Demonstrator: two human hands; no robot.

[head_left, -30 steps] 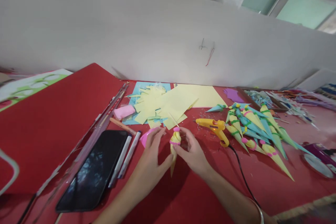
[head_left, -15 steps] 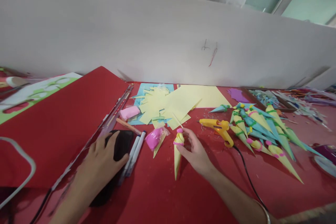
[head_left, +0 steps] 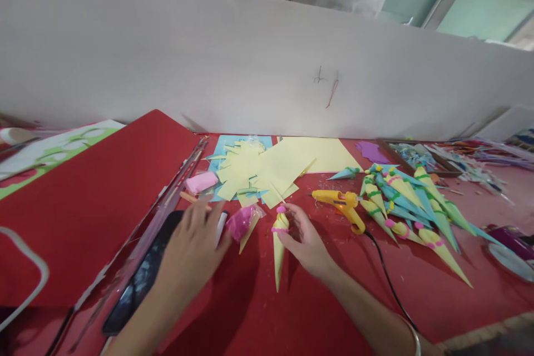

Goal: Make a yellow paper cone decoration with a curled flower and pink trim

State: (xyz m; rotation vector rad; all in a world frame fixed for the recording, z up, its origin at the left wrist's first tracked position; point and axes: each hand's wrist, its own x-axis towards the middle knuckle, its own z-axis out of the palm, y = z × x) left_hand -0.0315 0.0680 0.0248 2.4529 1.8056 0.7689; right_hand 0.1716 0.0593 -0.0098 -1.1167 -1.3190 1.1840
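A pale yellow paper cone [head_left: 278, 261] stands out in front of me, with swirled yellow clay, a pink band and a small pink ball on top. My right hand [head_left: 307, 242] holds it at its upper right side between thumb and fingers, tip pointing toward me. My left hand [head_left: 194, 247], slightly blurred, is spread palm down over the white markers [head_left: 221, 227], partly hiding them. Just right of its fingers lies a bright pink clay packet [head_left: 242, 222] in clear plastic. A black phone [head_left: 144, 283] lies partly beneath my left wrist.
A yellow glue gun [head_left: 337, 200] with a black cord lies right of my hand. Beyond it is a pile of finished yellow and blue cones [head_left: 406, 194]. Yellow paper pieces [head_left: 246, 164] spread at the back, near a light pink clay pack [head_left: 201, 182]. A large red board [head_left: 92, 206] covers the left.
My left hand has moved right, from over the phone to over the markers, uncovering the phone. My right hand stays at the cone. The view has shifted slightly.
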